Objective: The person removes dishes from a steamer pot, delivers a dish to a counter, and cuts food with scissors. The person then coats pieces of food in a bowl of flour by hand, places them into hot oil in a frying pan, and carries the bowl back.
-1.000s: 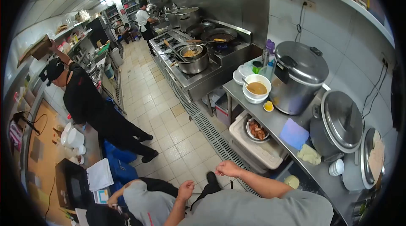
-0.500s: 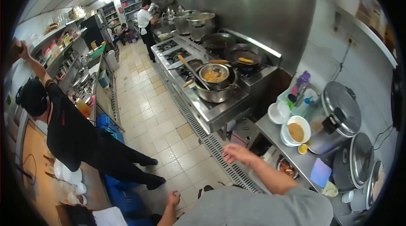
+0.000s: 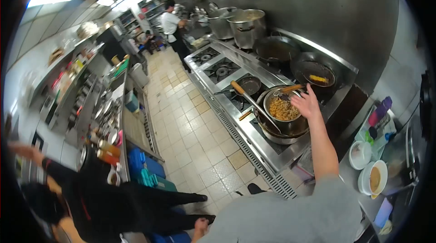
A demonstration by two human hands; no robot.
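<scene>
My right hand [image 3: 306,103] is stretched over the stove, fingers extended and apart, holding nothing. It hovers beside a round metal strainer [image 3: 267,101] with brown and yellow food bits [image 3: 284,109] in it; whether it touches the rim I cannot tell. Just above the fingertips is a wooden handle [image 3: 292,89]. The strainer sits over a large metal pot [image 3: 284,140]. A long utensil with a wooden grip [image 3: 238,88] leans across the pot; its head is hidden. Low by my side, my left hand [image 3: 200,225] is curled closed, with nothing visible in it.
Behind are a wok [image 3: 313,66] with a yellow piece of food [image 3: 319,79], a dark wok [image 3: 277,52], a frying pan [image 3: 247,86] and a tall pot [image 3: 247,29]. A person in black [image 3: 113,206] is close on the left. White tubs [image 3: 372,177] stand at right.
My right hand has risen from over the floor drain to beside the strainer, its fingers opening out. The view has turned and come nearer the stove. The person in black has lowered an arm.
</scene>
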